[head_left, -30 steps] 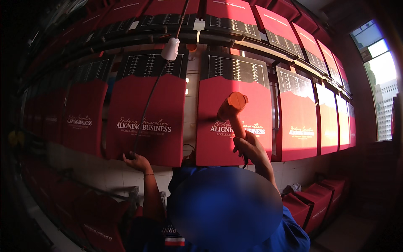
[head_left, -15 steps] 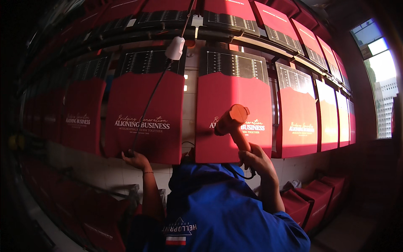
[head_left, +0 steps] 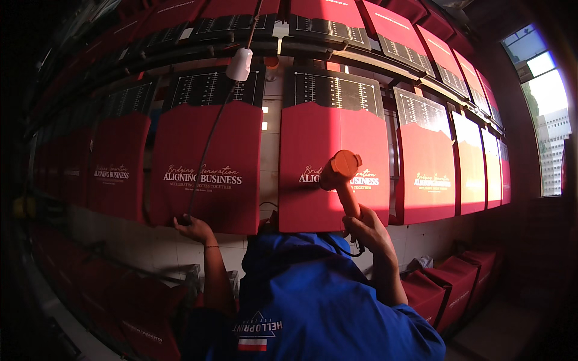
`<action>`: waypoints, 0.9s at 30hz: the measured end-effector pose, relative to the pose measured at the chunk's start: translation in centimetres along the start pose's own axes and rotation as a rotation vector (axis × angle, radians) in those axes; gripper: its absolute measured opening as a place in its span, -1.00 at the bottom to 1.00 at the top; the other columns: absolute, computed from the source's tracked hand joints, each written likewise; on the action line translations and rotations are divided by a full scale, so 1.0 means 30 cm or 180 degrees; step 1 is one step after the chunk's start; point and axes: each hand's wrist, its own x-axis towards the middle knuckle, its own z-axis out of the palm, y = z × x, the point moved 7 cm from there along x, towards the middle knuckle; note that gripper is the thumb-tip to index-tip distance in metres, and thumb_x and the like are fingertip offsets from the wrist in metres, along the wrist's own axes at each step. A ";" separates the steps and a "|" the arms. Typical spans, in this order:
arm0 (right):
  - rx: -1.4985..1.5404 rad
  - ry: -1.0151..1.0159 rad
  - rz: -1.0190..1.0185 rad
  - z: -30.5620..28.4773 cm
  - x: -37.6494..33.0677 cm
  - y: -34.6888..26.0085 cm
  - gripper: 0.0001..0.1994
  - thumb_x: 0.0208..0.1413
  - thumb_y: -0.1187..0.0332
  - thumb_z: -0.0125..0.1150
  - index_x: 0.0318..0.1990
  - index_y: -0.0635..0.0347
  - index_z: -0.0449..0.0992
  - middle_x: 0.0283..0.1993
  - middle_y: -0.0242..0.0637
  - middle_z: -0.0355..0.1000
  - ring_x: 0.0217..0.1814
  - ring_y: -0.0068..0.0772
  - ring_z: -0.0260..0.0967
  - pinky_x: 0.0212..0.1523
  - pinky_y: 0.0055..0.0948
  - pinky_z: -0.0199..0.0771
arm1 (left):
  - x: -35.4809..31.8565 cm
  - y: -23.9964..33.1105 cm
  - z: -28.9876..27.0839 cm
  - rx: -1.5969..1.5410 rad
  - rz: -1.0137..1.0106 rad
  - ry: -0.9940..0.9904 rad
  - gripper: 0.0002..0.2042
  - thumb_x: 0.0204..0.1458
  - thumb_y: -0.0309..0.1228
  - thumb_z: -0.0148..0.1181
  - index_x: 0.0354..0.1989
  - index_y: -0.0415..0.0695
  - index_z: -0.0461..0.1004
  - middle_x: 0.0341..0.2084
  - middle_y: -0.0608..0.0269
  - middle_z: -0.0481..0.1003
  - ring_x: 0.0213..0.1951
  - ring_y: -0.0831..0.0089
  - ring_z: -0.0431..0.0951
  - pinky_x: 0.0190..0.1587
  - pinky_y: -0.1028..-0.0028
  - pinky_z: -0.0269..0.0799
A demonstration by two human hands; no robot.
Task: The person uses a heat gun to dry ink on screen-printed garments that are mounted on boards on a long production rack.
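Nearest is one blue shirt (head_left: 313,301). Above it, two hands: the right hand (head_left: 368,231) is closed around one orange heat gun (head_left: 342,177), its nozzle against the red bag (head_left: 334,168). The left hand (head_left: 194,227) pinches the bottom edge of a second red bag (head_left: 208,168), left of the first. Farther up hangs one white plug (head_left: 239,64).

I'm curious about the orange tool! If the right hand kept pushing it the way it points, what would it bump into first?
Probably the red panel in front: the right hand aims the orange tool at it, though depth is unclear.
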 end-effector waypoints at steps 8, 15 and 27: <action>-0.0103 0.0050 0.0042 -0.056 -0.006 0.022 -0.68 0.13 0.16 0.20 -0.20 0.28 0.44 -0.47 -0.39 0.41 -0.49 -0.60 0.40 -0.52 -0.58 0.36 | -0.004 0.016 -0.006 0.0032 0.0077 0.0026 -0.36 0.26 0.05 -0.04 0.30 -0.23 0.16 0.23 -0.25 0.19 0.25 -0.14 0.25 0.25 0.05 0.19; -0.0198 0.0187 0.0134 -0.098 -0.021 0.025 -0.72 0.11 0.18 0.19 -0.26 0.25 0.44 -0.49 -0.41 0.39 -0.50 -0.59 0.42 -0.54 -0.56 0.37 | 0.005 0.003 -0.009 0.0053 0.0125 0.0069 -0.34 0.24 0.12 -0.06 0.30 -0.19 0.17 0.22 -0.24 0.20 0.25 -0.14 0.25 0.24 0.04 0.19; 0.0054 0.0486 0.0060 -0.169 -0.039 0.057 -0.74 0.12 0.21 0.21 -0.23 0.25 0.44 -0.49 -0.40 0.40 -0.50 -0.59 0.41 -0.54 -0.55 0.39 | 0.001 0.000 -0.004 0.0069 0.0094 0.0117 -0.32 0.22 0.14 -0.03 0.29 -0.17 0.17 0.21 -0.24 0.21 0.24 -0.14 0.26 0.25 0.04 0.18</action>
